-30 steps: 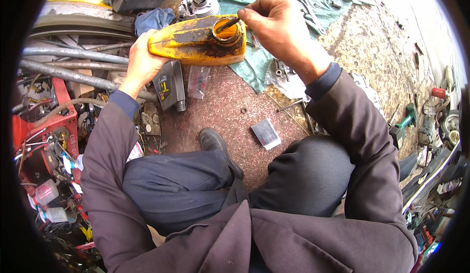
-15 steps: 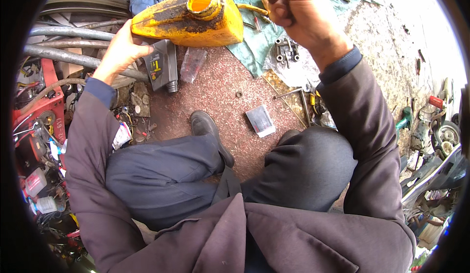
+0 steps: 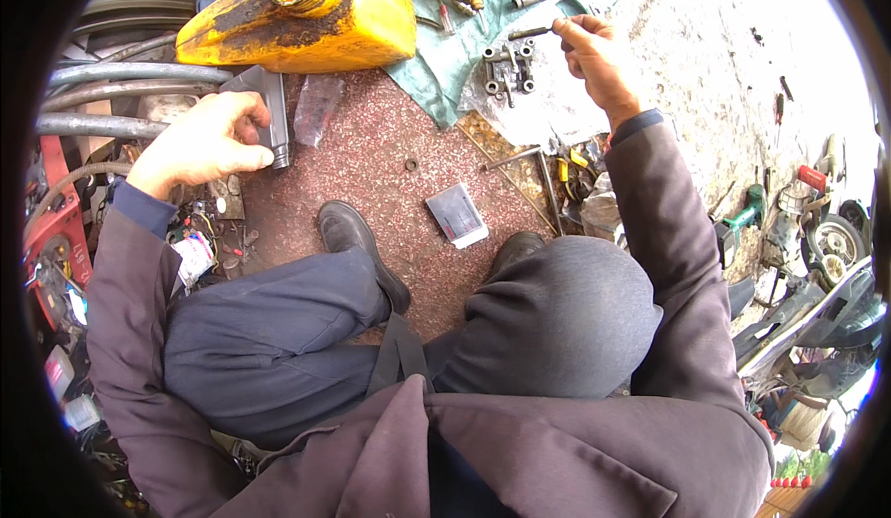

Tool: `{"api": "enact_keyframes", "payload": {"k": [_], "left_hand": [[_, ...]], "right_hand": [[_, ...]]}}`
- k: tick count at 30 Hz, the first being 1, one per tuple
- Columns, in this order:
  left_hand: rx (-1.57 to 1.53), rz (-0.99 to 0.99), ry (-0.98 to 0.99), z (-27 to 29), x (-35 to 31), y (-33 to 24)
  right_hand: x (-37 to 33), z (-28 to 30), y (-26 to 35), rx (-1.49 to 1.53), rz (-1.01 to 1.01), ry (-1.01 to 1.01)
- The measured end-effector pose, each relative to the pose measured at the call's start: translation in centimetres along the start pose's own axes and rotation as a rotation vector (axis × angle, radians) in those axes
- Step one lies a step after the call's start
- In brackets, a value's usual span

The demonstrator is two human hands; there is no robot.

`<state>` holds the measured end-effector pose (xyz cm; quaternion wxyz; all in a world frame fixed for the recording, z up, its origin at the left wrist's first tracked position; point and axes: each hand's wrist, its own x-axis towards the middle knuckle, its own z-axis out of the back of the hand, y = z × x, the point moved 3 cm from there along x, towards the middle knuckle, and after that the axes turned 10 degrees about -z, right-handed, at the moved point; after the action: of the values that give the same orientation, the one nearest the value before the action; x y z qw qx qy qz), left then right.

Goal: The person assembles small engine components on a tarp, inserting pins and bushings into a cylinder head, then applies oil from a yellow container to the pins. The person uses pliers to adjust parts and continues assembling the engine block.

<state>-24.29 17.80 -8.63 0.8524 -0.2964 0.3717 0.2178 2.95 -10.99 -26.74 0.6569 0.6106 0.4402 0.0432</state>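
My right hand [image 3: 599, 63] pinches one end of a short dark rod [image 3: 529, 32] between thumb and fingertips, just above a metal engine part with round ends [image 3: 509, 71] lying on clear plastic. My left hand [image 3: 209, 142] is apart from the yellow jerrycan, fingers loosely bent and thumb spread, over the grey oil bottle [image 3: 271, 91]; whether it touches the bottle cannot be told. Beyond it, the oil-stained yellow jerrycan [image 3: 371, 26] lies on its side, its uncapped mouth facing up.
A green cloth [image 3: 436, 82] with tools spreads at the top. Between my feet and the cloth lie a small flat box [image 3: 457, 213], a metal ring [image 3: 411, 164] and a plastic bag [image 3: 317, 110]. A T-handled wrench [image 3: 548, 179] is at right. Hoses and scrap crowd the left side.
My left hand has let go of the jerrycan and moved down to the oil bottle. My right hand has carried the rod away from the jerrycan's mouth, down over the engine part.
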Motion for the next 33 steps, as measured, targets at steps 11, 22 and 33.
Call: {"api": "enact_keyframes", "payload": {"k": [11,22,33], "left_hand": [[-0.105,-0.034,-0.045,-0.6,0.6,1.3],[-0.002,-0.028,-0.034,-0.6,1.0,0.2],[0.015,-0.103,0.011,-1.4,1.7,-1.1]], "right_hand": [[3.5,1.6,-5.2,-0.464,0.08,-0.234],[3.0,-0.1,-3.1,-0.694,0.126,-0.177],[1.6,-1.4,-2.3,-0.873,0.228,-0.251]]}}
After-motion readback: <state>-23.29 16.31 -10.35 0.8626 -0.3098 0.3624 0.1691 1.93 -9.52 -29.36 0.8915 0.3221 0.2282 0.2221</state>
